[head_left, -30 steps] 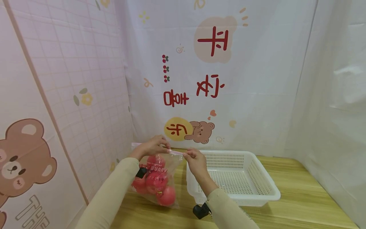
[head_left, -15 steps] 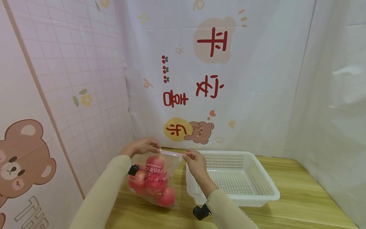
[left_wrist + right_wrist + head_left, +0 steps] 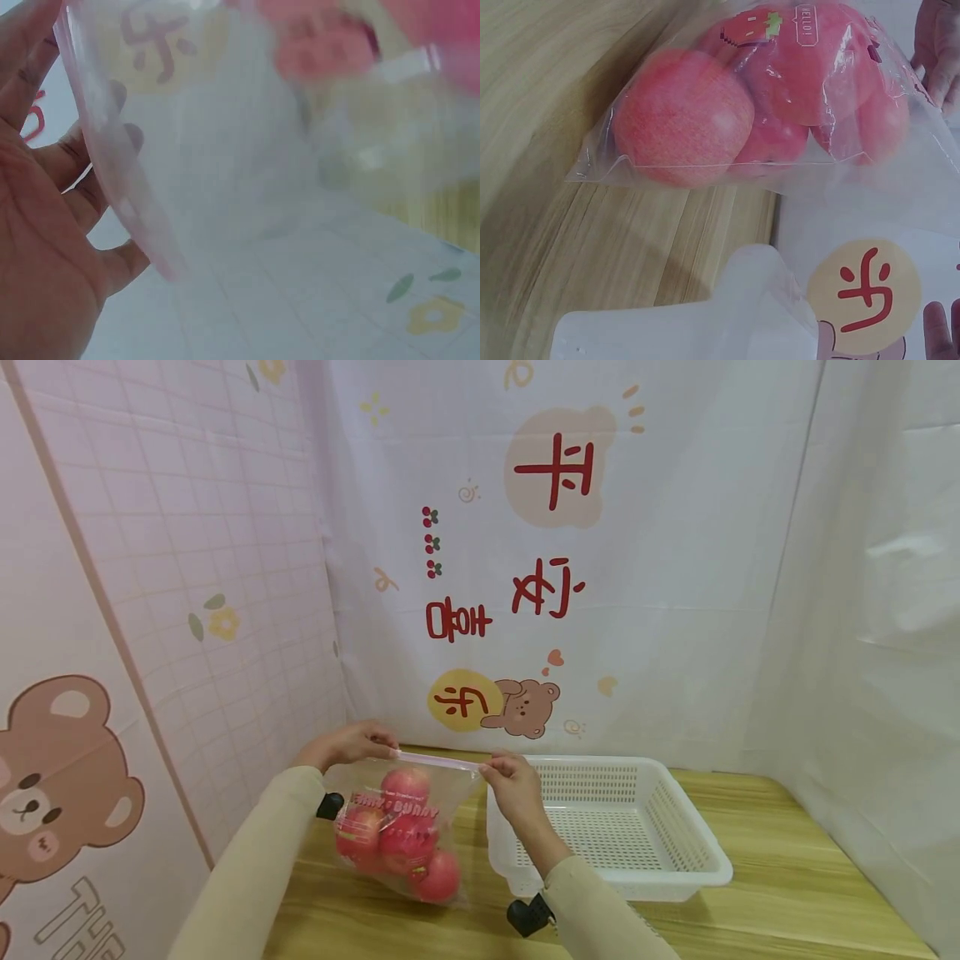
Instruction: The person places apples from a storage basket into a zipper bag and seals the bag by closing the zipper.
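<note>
A clear zip bag (image 3: 465, 785) with a pink seal strip holds several red apples (image 3: 406, 841). It sits on the wooden table with its mouth edge raised. My right hand (image 3: 517, 789) pinches the right top corner of the bag. At the strip, left of that corner, my left hand (image 3: 351, 745) pinches the edge with its fingertips. In the left wrist view, the left hand (image 3: 45, 225) lies along the pink strip, with some fingers behind the film. The right wrist view shows apples (image 3: 682, 116) pressed against the clear plastic.
A white plastic basket (image 3: 686, 827) with slotted walls stands right of the bag, behind my right forearm. The wooden table (image 3: 795, 877) runs under both. Printed cloth walls (image 3: 675, 568) enclose the back and sides.
My left hand has travelled leftward along the pink strip, away from the right hand, and more strip shows between them. The right hand stays at its corner.
</note>
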`<move>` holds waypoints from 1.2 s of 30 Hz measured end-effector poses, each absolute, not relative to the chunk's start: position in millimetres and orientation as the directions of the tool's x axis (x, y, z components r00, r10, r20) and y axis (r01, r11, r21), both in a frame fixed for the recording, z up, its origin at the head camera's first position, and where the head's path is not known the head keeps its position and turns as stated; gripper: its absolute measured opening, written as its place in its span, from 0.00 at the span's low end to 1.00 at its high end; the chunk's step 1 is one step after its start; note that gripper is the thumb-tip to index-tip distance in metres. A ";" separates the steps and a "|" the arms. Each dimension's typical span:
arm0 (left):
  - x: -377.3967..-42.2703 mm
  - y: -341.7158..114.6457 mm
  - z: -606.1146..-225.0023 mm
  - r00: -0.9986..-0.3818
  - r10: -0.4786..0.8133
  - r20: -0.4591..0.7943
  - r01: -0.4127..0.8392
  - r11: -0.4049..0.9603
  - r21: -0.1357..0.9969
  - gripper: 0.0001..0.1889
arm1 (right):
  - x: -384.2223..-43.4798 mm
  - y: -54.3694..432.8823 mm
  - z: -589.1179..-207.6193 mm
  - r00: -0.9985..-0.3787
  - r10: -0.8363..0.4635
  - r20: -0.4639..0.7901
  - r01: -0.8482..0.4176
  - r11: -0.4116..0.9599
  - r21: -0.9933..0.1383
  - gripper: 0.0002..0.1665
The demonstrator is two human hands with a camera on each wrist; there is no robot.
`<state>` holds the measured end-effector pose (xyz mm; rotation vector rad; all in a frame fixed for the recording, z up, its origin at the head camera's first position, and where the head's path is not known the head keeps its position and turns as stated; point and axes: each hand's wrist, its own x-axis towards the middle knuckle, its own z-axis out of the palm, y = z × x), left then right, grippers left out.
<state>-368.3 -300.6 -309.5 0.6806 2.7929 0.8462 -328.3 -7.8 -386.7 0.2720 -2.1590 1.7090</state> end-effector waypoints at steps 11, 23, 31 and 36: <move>-366.5 -342.2 -315.6 -0.922 0.387 0.026 0.332 0.751 0.571 0.12 | -332.8 -3.4 -390.3 -0.918 0.084 0.388 -0.358 0.244 -0.901 0.07; -361.9 -379.8 -323.8 -0.934 0.343 0.100 0.328 0.711 0.623 0.13 | -333.9 -0.3 -386.3 -0.915 0.095 0.392 -0.354 0.274 -0.894 0.08; -358.7 -370.6 -337.7 -0.975 0.200 0.097 0.210 0.690 0.693 0.17 | -337.8 3.2 -387.8 -0.941 0.101 0.323 -0.293 0.236 -0.927 0.07; -357.0 -369.1 -345.5 -0.984 0.163 0.072 0.165 0.675 0.719 0.20 | -340.5 5.0 -387.3 -0.951 0.090 0.294 -0.267 0.235 -0.935 0.08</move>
